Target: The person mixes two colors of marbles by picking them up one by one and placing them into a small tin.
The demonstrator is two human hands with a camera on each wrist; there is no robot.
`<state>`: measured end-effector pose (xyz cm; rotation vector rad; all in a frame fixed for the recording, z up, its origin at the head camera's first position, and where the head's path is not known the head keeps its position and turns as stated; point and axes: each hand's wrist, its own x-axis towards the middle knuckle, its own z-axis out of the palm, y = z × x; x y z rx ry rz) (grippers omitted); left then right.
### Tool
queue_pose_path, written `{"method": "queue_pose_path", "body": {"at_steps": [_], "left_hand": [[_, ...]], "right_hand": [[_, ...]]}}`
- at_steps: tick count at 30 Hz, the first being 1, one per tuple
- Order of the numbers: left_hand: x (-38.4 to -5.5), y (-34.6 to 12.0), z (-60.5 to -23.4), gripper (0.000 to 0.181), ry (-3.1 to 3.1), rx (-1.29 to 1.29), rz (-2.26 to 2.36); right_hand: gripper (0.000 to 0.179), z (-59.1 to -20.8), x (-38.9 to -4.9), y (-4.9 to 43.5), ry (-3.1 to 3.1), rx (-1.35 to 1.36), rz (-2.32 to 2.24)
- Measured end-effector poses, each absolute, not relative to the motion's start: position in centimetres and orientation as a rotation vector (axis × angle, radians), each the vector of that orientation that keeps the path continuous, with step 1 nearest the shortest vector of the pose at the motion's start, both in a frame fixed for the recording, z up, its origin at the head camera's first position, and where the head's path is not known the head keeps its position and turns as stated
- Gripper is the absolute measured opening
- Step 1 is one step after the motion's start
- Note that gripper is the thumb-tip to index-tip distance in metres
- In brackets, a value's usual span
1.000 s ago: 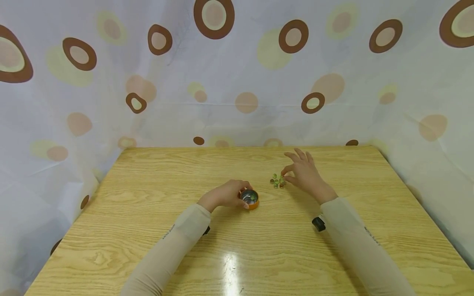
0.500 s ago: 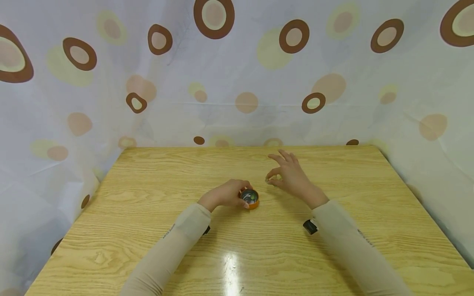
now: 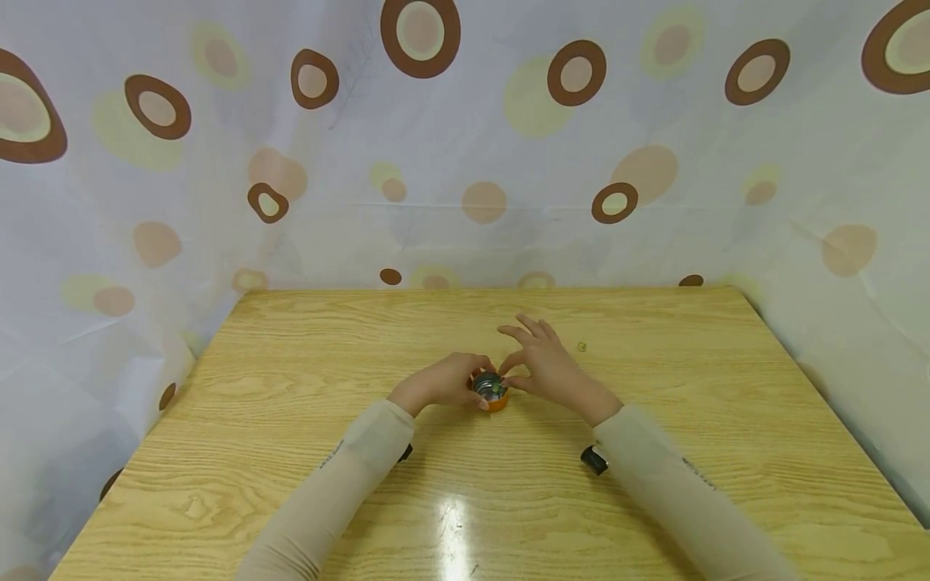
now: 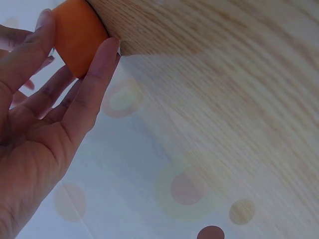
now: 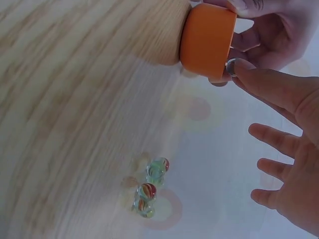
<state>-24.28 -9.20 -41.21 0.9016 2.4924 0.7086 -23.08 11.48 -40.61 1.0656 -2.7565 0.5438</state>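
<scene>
On the table stands a small round container (image 3: 497, 406), orange outside and silvery inside. My left hand (image 3: 445, 381) grips its left side, thumb and fingers curled about the wall, as the left wrist view also shows on the orange container (image 4: 82, 37). Something green, apparently a marble (image 3: 496, 387), lies inside. My right hand (image 3: 550, 369) is at the container's right rim. Between its thumb and index finger it pinches a glass marble (image 5: 231, 67), partly covered by the fingertips; the other fingers are spread.
Several glass marbles (image 5: 147, 191) with coloured swirls lie grouped on the wooden table (image 3: 327, 468), mostly behind my right hand in the head view. One marble (image 3: 581, 347) shows to the right of that hand. A patterned white curtain (image 3: 436, 234) surrounds the table's back and sides.
My right hand has moved left and nearer from the marble group to the container's rim, carrying a marble. My left hand and the container have stayed in place.
</scene>
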Motion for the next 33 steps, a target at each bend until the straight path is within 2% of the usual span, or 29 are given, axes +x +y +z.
{"method": "queue_pose_path", "body": {"at_steps": [33], "left_hand": [[-24.2, -9.5, -41.6, 0.049, 2.495, 0.959, 0.676]], "right_hand": [[0.011, -41.2, -22.2, 10.3, -2.743, 1.109, 0.492]]}}
